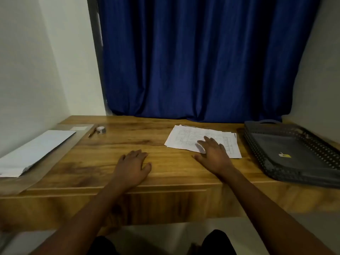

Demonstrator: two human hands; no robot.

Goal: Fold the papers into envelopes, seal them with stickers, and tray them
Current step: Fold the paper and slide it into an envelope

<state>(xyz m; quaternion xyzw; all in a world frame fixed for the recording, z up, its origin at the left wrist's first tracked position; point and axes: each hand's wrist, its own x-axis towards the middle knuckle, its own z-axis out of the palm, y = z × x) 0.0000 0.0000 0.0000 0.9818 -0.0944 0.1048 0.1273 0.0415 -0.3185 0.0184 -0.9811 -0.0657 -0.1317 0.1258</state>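
Evidently nothing was folded yet: the flat right hand pressed the printed papers, the left hand held nothing, and the grey tray held no envelopes.

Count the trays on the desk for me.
1: a dark perforated tray at the desk's far right edge, right of the stack of papers. Its near end runs out of frame.

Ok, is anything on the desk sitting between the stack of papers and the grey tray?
Nothing visible. Only bare wooden desk lies between the papers and the grey tray on their right. The right hand already rests on the papers.
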